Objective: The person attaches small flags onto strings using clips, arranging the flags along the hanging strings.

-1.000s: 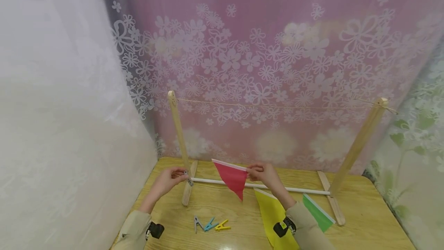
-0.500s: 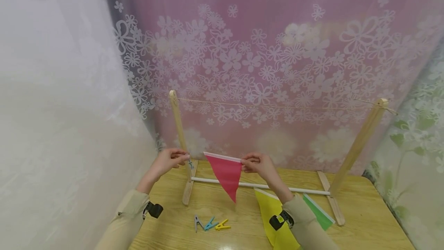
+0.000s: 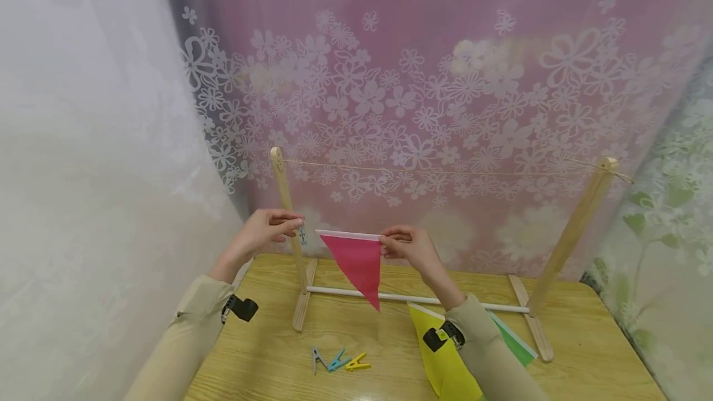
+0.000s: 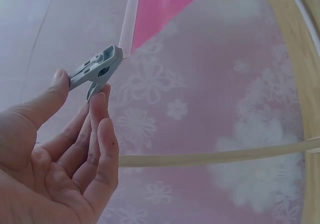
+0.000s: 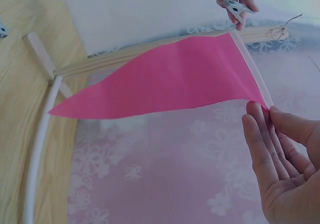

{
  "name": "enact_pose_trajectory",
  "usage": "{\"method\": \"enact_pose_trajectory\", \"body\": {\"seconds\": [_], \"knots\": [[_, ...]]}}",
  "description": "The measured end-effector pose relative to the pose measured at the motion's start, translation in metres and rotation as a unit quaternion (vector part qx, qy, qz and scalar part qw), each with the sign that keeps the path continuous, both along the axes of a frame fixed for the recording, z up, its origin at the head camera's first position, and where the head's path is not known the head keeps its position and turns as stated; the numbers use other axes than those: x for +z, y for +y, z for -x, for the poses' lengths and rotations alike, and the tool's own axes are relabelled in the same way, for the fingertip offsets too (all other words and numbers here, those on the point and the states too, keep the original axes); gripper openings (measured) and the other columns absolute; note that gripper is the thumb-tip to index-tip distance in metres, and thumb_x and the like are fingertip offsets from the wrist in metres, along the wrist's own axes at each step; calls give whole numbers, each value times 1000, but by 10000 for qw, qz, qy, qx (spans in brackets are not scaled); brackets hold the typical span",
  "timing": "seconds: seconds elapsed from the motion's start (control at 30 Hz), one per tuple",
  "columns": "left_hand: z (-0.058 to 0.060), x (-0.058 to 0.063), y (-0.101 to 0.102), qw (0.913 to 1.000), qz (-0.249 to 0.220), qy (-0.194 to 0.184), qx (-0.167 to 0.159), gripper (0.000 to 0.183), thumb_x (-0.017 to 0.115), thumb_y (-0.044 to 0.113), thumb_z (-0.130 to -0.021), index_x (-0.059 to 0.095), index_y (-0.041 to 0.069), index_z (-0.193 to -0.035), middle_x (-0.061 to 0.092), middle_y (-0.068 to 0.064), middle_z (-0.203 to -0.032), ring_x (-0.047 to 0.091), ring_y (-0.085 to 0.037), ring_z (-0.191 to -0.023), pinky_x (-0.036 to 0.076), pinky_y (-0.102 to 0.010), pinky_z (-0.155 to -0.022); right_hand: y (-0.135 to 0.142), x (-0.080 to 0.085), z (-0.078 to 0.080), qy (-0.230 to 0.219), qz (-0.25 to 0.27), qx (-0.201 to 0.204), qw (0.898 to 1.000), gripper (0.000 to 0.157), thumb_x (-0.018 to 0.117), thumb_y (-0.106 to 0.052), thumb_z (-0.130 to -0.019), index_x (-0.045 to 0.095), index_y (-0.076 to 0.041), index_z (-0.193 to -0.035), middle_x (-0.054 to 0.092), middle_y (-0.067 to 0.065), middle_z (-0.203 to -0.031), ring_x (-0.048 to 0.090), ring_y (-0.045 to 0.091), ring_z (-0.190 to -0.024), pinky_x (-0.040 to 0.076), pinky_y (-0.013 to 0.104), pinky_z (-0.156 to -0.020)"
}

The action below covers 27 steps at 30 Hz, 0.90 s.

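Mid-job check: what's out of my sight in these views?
- Green flag: in the head view, partly hidden behind the right sleeve.
- Yellow flag: in the head view, its lower end is cut off by the bottom edge.
- Pink flag: in the left wrist view, largely cut off by the top edge.
- String: in the head view, its knotting is too small to read.

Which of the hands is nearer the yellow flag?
Right. The right hand is above and beyond the yellow flag, pinching the pink flag. The left hand is farther off to its left, by the left post, holding a peg.
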<state>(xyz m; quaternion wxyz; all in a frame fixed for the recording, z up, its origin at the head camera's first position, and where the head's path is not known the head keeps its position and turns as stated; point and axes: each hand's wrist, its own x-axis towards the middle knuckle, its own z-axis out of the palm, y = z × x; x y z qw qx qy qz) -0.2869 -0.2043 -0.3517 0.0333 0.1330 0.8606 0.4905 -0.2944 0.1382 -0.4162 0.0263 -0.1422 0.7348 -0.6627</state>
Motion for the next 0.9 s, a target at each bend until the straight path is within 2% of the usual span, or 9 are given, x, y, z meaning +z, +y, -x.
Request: {"method": "enact_pose_trajectory", "body": {"seconds": [0.27, 0.43, 0.57, 0.7, 0.8, 0.9], "knots": [[0, 39, -3, 9996, 175, 214, 51, 47, 63, 34, -102, 62, 2, -137, 69, -20, -125, 68, -33, -111, 56, -45, -94, -11, 21, 5, 189, 77, -8, 9998, 28, 72, -13, -96, 69, 9, -113, 75, 16, -96, 75, 26, -81, 62, 39, -78], [1, 64, -6, 9983, 276, 450, 227, 47, 62, 36, -103, 62, 3, -137, 69, -20, -125, 66, -35, -113, 56, -44, -94, -16, 35, 7, 361, 202, 15, 9991, 26, 72, -12, -95, 68, 9, -111, 76, 16, -95, 75, 30, -82, 62, 40, -77], [3, 82, -8, 9975, 233, 576, 346, 48, 61, 39, -102, 62, 6, -137, 68, -19, -127, 66, -29, -110, 56, -42, -94, -20, 50, 8, 502, 265, -50, 9984, 26, 73, -12, -95, 68, 8, -110, 75, 18, -95, 75, 31, -82, 62, 41, -77], [8, 100, -8, 9965, 203, 708, 385, 49, 61, 42, -102, 62, 8, -138, 69, -16, -126, 67, -21, -105, 56, -34, -90, -24, 63, 10, 622, 310, -67, 9976, 26, 73, -13, -95, 69, 8, -110, 75, 19, -96, 75, 27, -80, 60, 49, -81], [10, 113, -6, 9955, 104, 823, 453, 50, 62, 43, -101, 63, 9, -137, 70, -13, -122, 66, -20, -103, 56, -27, -85, -28, 71, 12, 656, 351, -90, 9972, 27, 74, -14, -95, 69, 8, -110, 75, 18, -95, 75, 24, -79, 60, 49, -82], [12, 127, -3, 9943, -16, 925, 527, 50, 63, 46, -99, 64, 12, -136, 70, -9, -122, 66, -22, -105, 56, -28, -87, -32, 77, 14, 656, 408, -134, 9969, 27, 74, -14, -94, 70, 7, -110, 75, 16, -94, 74, 22, -77, 61, 44, -80]]}}
